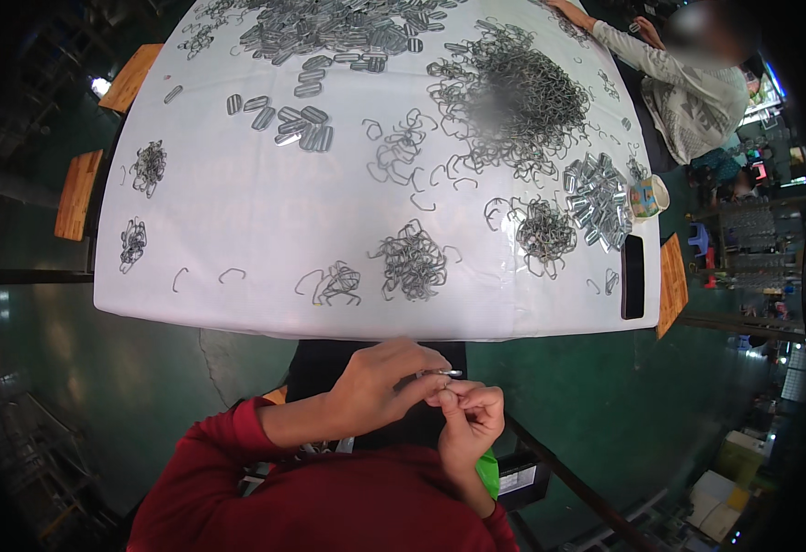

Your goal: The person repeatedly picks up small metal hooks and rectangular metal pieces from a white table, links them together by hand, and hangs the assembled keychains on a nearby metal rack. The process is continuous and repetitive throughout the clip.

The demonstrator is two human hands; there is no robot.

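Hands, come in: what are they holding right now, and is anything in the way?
Left hand and right hand both pinch one small metal clip. Held below the white table edge. Nothing between them.

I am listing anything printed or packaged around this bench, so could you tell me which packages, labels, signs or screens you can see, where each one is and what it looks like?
Printed cup: right edge of the white table, small, round, multicoloured pattern.
Phone-like slab: table's near right corner, upright dark rectangle, screen unlit.
White boxes: floor at lower right, blocky, plain.
Lit panels: far right behind the seated person, too small to tell.
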